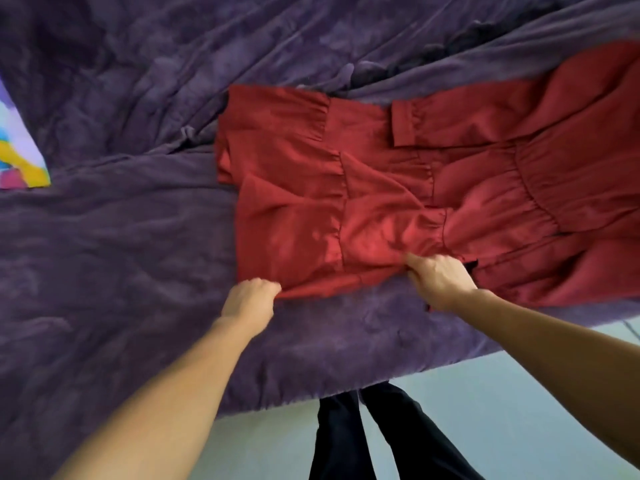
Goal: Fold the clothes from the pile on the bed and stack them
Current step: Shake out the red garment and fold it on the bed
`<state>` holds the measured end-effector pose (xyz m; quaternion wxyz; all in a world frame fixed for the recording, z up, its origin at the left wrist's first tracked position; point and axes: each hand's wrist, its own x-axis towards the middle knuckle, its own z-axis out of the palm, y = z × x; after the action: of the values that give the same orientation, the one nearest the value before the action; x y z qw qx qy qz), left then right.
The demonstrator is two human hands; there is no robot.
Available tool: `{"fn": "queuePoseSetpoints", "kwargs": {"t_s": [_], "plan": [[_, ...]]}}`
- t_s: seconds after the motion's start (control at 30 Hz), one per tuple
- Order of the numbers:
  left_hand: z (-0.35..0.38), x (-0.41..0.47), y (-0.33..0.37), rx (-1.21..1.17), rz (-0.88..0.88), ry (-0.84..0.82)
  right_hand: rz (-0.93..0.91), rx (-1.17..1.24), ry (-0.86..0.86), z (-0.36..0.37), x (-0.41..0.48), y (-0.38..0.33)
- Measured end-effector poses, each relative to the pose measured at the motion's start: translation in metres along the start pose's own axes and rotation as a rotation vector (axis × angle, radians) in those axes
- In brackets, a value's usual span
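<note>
Purple plush blanket, creased, covers the bed; pale floor below. Red dress, thin w/ gathered seams, lies flat on it. Left hand & right hand pinch its near edge.

A bedroom in a home

A big bed is filling most of the view, and a soft purple blanket is lying all over it in wrinkles. A red dress is lying spread out on top of the blanket. A bright cloth with many colours is peeking in at the left edge. A pale floor is showing beside the bed, and a person's legs in dark trousers are standing there, close to the bed's side
</note>
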<state>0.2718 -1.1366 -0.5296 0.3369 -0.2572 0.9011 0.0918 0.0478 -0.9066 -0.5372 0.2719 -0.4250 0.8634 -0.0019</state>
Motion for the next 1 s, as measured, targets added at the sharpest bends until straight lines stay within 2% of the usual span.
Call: {"fn": "queuePoseSetpoints", "kwargs": {"t_s": [0.07,0.2,0.27,0.37,0.43,0.57,0.63,0.83,0.9,1.0], "plan": [[0.017,-0.032,0.013,-0.021,0.028,-0.145,-0.043,-0.093,-0.215,0.001,-0.027,0.003],[0.042,-0.07,0.029,-0.048,-0.006,-0.307,-0.091,-0.131,-0.389,0.015,-0.063,0.006],[0.041,-0.075,0.028,-0.092,-0.039,-0.363,-0.08,-0.097,-0.436,0.014,-0.066,0.01],[0.024,-0.057,0.01,-0.19,-0.114,-0.358,-0.077,-0.039,-0.36,-0.006,-0.038,0.012],[0.002,-0.034,-0.007,-0.265,-0.209,-0.239,-0.068,0.01,-0.232,-0.027,-0.005,0.009],[-0.055,0.011,-0.037,-0.333,-0.427,0.21,0.074,0.071,0.108,-0.072,0.054,-0.003],[-0.079,0.031,-0.045,-0.329,-0.466,0.319,0.126,0.092,0.177,-0.086,0.07,-0.008],[-0.121,0.108,-0.057,-0.254,-0.294,0.359,0.119,0.011,0.078,-0.098,0.119,-0.01],[-0.133,0.145,-0.062,-0.24,-0.206,0.459,0.12,0.017,0.12,-0.1,0.153,-0.009],[-0.155,0.205,-0.07,-0.22,-0.059,0.606,0.091,0.063,0.27,-0.105,0.215,-0.009]]}}
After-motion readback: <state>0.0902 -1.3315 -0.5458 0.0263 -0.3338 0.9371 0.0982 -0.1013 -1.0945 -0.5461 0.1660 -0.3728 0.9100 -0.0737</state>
